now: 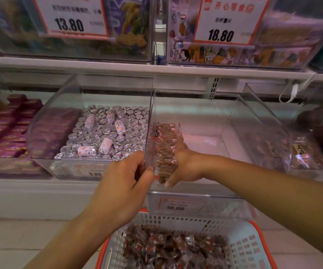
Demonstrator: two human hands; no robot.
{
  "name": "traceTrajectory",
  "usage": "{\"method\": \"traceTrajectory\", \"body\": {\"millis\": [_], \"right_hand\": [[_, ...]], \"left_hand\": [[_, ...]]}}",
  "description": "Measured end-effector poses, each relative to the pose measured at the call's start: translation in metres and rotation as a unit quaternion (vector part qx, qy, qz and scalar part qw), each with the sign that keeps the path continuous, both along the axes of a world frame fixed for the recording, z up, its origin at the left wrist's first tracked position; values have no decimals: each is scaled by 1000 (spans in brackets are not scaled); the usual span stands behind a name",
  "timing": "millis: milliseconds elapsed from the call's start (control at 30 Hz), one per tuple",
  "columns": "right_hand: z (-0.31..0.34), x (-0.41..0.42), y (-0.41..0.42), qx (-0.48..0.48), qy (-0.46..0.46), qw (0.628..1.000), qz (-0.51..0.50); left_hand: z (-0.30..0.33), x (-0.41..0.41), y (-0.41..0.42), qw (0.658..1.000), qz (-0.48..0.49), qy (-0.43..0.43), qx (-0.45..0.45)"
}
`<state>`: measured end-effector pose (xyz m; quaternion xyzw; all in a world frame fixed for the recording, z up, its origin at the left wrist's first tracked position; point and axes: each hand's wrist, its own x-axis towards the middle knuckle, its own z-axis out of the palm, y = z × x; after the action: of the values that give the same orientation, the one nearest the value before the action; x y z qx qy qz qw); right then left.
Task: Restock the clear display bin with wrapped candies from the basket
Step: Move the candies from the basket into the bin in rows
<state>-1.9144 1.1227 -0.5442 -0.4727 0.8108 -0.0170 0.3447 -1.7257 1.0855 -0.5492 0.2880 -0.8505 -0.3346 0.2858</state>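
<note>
I am bracing the clear display bin (205,121) with my left hand (125,187), its fingers curling over the front corner of the bin's left wall, seemingly to keep the bin from sliding on the shelf (79,191) while I load it. My right hand (184,164) is reaching inside the bin and pressing a stacked handful of wrapped candies (165,150) flat against that same wall, fingers wrapped around the stack, thumb pointing down. I judge I am lining them up in a neat row rather than dumping them. The rest of the bin is looking nearly bare, so the restock is only beginning. The basket (240,247) is sitting just below the bin, holding many more brown candies within easy reach. The neighbouring bin of silver sweets (106,134) is staying out of this.
</note>
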Motion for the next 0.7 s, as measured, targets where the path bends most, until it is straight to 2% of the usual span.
{"method": "traceTrajectory", "body": {"millis": [100, 300, 500, 700], "right_hand": [[-3, 7, -8, -9, -19, 999, -25], [-3, -1, -9, 22, -20, 1000, -2], [2, -20, -11, -49, -149, 985, -75], [-1, -36, -32, -148, -245, 939, -192]], "left_hand": [[0, -1, 1, 1000, 0, 7, 3], [2, -2, 5, 1000, 11, 4, 15], [0, -3, 4, 999, 37, -5, 15], [0, -2, 4, 999, 41, -5, 9]]}}
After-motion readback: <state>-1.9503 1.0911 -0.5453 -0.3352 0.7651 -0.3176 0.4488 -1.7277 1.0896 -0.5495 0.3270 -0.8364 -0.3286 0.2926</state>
